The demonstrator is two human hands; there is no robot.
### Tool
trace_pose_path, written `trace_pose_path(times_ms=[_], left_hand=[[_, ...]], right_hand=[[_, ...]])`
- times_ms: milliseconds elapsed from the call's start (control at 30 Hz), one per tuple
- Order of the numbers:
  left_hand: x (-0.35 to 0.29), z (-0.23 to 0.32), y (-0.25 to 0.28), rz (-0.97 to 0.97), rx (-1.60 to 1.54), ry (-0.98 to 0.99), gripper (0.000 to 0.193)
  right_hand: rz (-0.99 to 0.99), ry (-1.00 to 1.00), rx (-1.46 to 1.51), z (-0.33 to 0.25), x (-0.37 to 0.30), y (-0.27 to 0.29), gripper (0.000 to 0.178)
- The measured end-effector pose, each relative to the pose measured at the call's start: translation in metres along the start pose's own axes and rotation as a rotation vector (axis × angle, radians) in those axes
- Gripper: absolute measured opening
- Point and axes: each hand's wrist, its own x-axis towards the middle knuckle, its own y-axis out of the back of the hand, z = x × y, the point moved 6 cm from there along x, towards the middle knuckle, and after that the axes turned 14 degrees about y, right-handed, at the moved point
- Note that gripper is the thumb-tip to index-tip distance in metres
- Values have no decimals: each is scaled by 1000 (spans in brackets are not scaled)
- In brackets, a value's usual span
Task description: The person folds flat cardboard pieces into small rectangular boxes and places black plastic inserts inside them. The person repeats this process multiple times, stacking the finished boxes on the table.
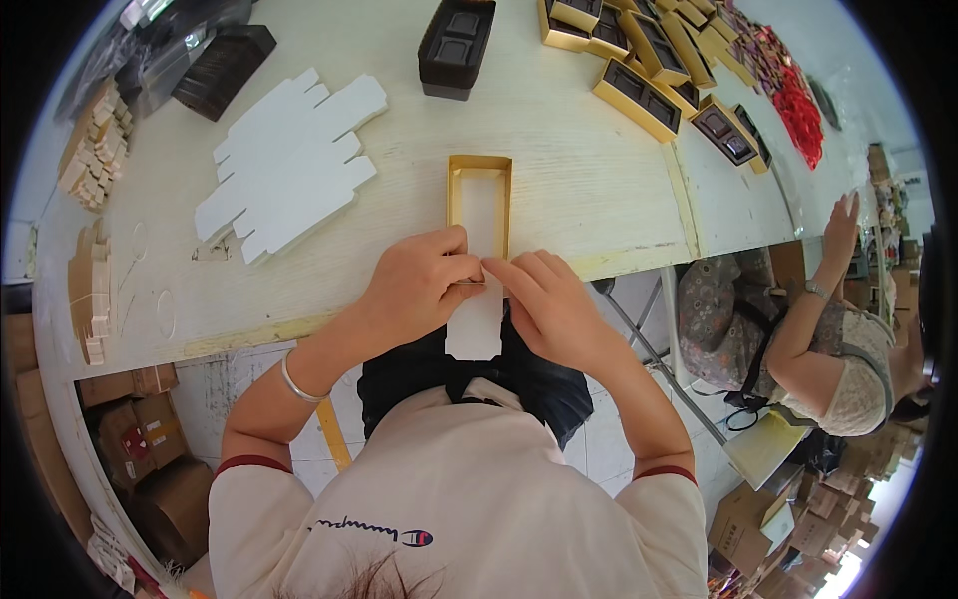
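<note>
In front of me at the table edge lies a half-folded narrow cardboard box [509, 190], gold on its walls and white on its floor. Its far end stands up as a rectangular frame. The near white flap [474, 334] sticks out past the edge above my lap. My left hand [424, 275] is closed, pinching the box's left wall between thumb and fingers. On the opposite side my right hand [549, 299] grips the right wall, its index fingertip reaching across to the left fingertips. The folds under my fingers are hidden.
White flat box blanks [289, 165] lie stacked at left. Black plastic trays [456, 50] stand at the far middle, beyond the box. Gold boxes with black trays [639, 98] crowd the far right, near red packets [796, 115]. Another person [823, 349] is at right.
</note>
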Motion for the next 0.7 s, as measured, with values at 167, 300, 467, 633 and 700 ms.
trace_pose_path(times_ms=[167, 300, 467, 633, 700], left_hand=[[-6, -3, -2, -38, -9, 63, 14], [0, -7, 4, -238, -182, 152, 24], [4, -17, 9, -379, -400, 265, 33], [0, -10, 11, -117, -356, 221, 28], [-2, -6, 12, 13, -273, 132, 24]], right_hand=[[232, 214, -106, -26, -9, 19, 56], [483, 254, 115, -7, -3, 9, 34], [666, -4, 582, 14, 4, -2, 19], [780, -80, 506, 13, 5, -10, 28], [648, 74, 112, -6, 10, 1, 33]])
